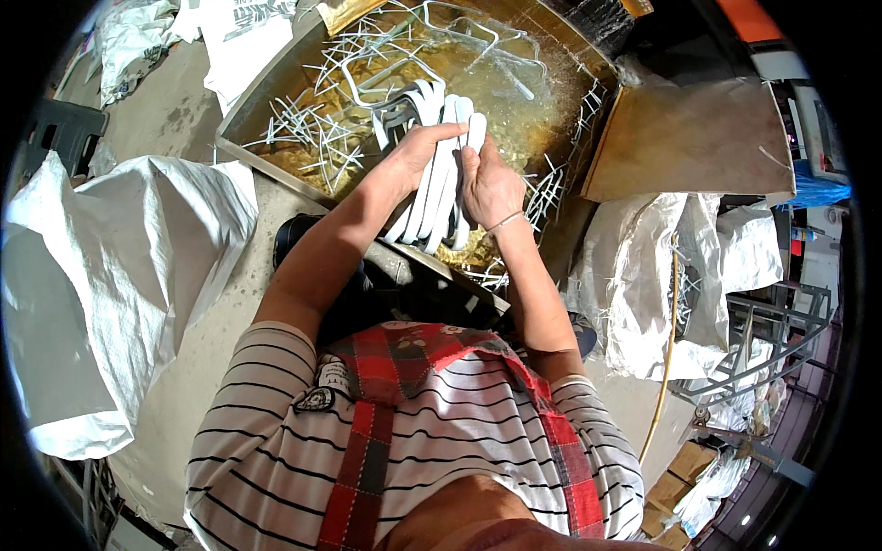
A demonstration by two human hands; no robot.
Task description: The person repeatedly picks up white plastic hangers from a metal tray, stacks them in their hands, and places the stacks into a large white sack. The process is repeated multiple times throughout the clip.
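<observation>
Over a metal tray, both my hands grip a bundle of long white plastic pieces that look like clothes hangers with rounded ends. My left hand is closed round the bundle's left side, its fingers partly hidden behind it. On the right side my right hand is wrapped round the same pieces, thumb in front near one rounded end. Shallow yellowish water covers the tray's bottom, where a loose white plastic frame lies just beyond the bundle. Thin white plastic sticks are scattered on the left of the tray.
A big white woven sack lies at the left. To the right are a brownish board, white sacks and an upright thin rod. Cardboard and a metal frame stand further right.
</observation>
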